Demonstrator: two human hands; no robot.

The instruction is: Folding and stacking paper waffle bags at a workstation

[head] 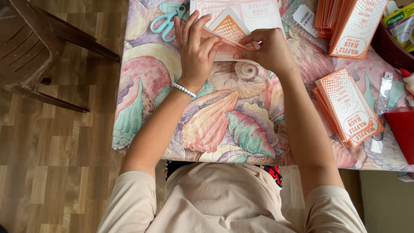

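Under both hands, left hand (196, 49) and right hand (267, 47) each grip a half-hidden orange-and-white paper sleeve (230, 28).

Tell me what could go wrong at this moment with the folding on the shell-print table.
1. Both the left hand and right hand pinch the orange-and-white paper piece; an uneven press could crease it crooked.
2. The stack of folded pieces sits near the right forearm; a sweep of that arm might knock it toward the table edge.
3. The scissors lie close behind the left hand's fingers and could be bumped.
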